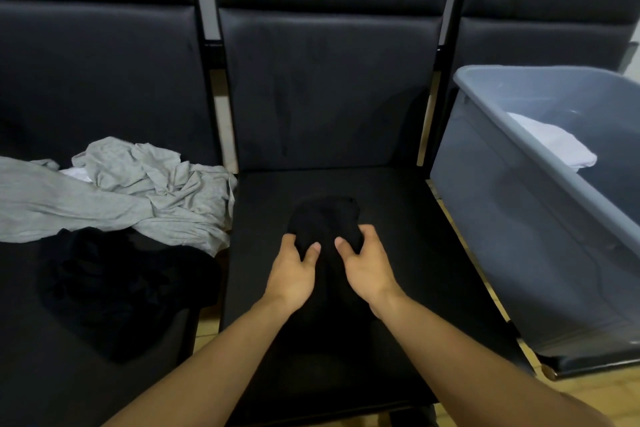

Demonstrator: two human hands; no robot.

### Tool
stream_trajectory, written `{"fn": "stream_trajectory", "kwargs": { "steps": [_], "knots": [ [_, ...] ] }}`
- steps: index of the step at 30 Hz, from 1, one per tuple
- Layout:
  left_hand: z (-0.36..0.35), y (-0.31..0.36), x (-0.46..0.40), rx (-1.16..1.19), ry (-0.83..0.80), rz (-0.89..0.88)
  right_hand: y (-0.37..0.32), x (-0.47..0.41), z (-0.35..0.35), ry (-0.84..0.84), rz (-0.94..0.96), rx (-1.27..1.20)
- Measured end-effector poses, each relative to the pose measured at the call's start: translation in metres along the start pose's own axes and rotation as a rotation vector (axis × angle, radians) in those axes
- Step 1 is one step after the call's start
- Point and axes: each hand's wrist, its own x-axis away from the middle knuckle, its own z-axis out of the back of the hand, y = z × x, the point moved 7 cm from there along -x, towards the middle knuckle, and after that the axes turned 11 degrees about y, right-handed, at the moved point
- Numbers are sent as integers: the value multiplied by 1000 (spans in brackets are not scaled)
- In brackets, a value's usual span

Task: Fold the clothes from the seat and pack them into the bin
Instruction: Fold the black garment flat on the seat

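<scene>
Both hands, left hand (pixel 292 269) and right hand (pixel 363 263), pinch the small black cloth bundle (pixel 323 222) on the middle seat; the grey plastic bin (pixel 519 204) stands rightward, nearer the right.

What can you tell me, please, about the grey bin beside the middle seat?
The grey bin is a smooth, slightly translucent plastic tub with a rolled rim and sloping walls. It has no lid, stands upright on the right-hand seat, next to the middle one, and is cut off by the picture's right edge. A folded white garment lies inside. Neither hand touches it.
</scene>
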Motion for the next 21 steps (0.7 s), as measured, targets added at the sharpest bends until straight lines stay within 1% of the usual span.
{"fn": "stream_trajectory", "kwargs": {
  "steps": [4,8,11,15,18,21],
  "knots": [
    [8,70,8,84,58,-156,-53,2,44,79,189,-80],
    [-13,155,23,232,77,-265,-101,-8,111,302,353,-106],
    [-44,220,33,303,84,-298,-134,-23,173,452,401,-76],
    [-97,295,51,426,22,-261,-168,-53,261,594,457,23],
    [-140,342,59,419,3,-305,-178,-75,318,639,485,103],
    [-175,372,64,343,20,-372,-177,-94,364,663,479,174]
  ]
}}
